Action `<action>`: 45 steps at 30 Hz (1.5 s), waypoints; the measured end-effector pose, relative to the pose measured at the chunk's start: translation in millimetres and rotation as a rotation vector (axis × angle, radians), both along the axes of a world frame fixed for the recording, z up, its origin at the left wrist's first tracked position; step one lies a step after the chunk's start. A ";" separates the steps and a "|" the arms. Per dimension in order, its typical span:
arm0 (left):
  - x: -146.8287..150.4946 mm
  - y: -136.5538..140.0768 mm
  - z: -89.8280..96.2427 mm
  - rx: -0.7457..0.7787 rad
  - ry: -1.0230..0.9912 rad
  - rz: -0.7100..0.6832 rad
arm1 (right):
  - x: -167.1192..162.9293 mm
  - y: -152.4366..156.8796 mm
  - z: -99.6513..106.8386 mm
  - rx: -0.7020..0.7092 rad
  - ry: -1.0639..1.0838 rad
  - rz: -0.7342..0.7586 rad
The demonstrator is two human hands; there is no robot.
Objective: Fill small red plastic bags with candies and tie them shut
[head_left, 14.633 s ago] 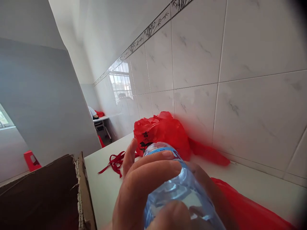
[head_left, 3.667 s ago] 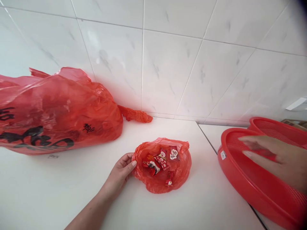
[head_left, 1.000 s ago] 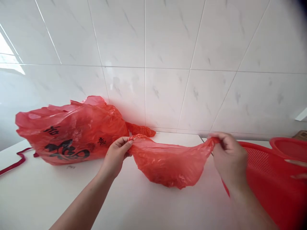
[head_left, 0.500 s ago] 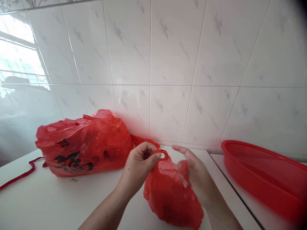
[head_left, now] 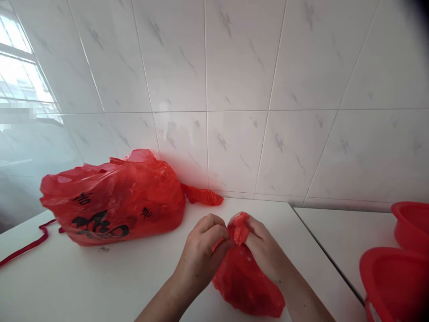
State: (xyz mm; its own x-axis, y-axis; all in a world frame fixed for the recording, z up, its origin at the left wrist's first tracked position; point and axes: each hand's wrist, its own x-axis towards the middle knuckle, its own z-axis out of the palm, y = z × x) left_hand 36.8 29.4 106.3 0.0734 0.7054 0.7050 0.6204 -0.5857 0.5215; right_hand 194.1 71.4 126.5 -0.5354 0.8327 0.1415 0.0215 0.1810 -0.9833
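A small red plastic bag (head_left: 248, 286) rests on the white tabletop in front of me, its lower part bulging with dark contents I cannot make out. My left hand (head_left: 206, 246) pinches the gathered top of this bag from the left. From the other side, my right hand (head_left: 261, 243) grips a crumpled end of the same bag, which sticks up between thumb and fingers. Both hands meet at the bag's neck, and the fingertips are partly hidden there.
A large red plastic bag (head_left: 127, 201) with black characters lies at the left, a crumpled red bag (head_left: 204, 196) beside it near the tiled wall. A dark red strap (head_left: 28, 247) trails at far left. Two red plastic containers (head_left: 375, 273) stand at the right, beyond the table seam.
My right hand has closed on the bag's top and come in against my left hand. The bag's neck is now bunched up. At right, red containers appear in a different position.
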 end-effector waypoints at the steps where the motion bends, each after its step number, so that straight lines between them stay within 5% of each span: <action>1: -0.1 -1.4 -0.1 -0.034 -0.070 -0.003 | 0.6 -0.3 1.5 -0.004 -0.012 0.014; 5: 7.0 -5.8 -1.2 -0.193 -0.279 -0.065 | -2.2 1.5 -0.4 0.043 -0.083 -0.034; 9: 16.7 -1.1 -6.1 -0.339 -0.341 0.014 | -3.5 5.4 -8.5 0.066 -0.136 -0.037; 14: 9.8 11.5 -16.5 -0.486 -0.583 0.047 | 9.1 4.6 1.0 -0.111 -0.043 0.214; 18: 2.7 15.9 -24.4 -0.496 -0.627 0.032 | 14.4 5.1 5.5 -0.015 -0.009 0.318; 26: 5.5 4.6 -13.0 -0.597 -0.342 -0.052 | 12.7 6.2 -4.9 0.084 -0.334 0.041; 31: 12.4 0.9 -12.9 -0.527 -0.240 0.041 | 9.5 20.1 -22.2 0.318 -0.515 -0.296; 34: 14.7 1.8 -16.9 -0.528 -0.265 0.076 | 5.8 25.8 -29.2 0.360 -0.517 -0.365; 37: 14.6 3.7 -20.1 -0.546 -0.279 0.098 | 5.8 23.4 -25.5 0.264 -0.436 -0.299; 42: 10.9 5.2 -25.1 -0.554 -0.334 0.147 | 16.4 14.4 -5.6 -0.011 -0.138 0.030; 45: 8.4 4.4 -28.6 -0.567 -0.360 0.142 | 20.2 14.9 -1.4 -0.161 -0.004 0.058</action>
State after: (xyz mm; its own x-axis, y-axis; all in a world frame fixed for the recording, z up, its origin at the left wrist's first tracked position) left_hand 45.3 33.8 77.7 -0.2169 0.9582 0.1868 0.4017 -0.0868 0.9116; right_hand 214.2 86.2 125.1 -0.5839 0.8118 0.0062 0.0197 0.0218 -0.9996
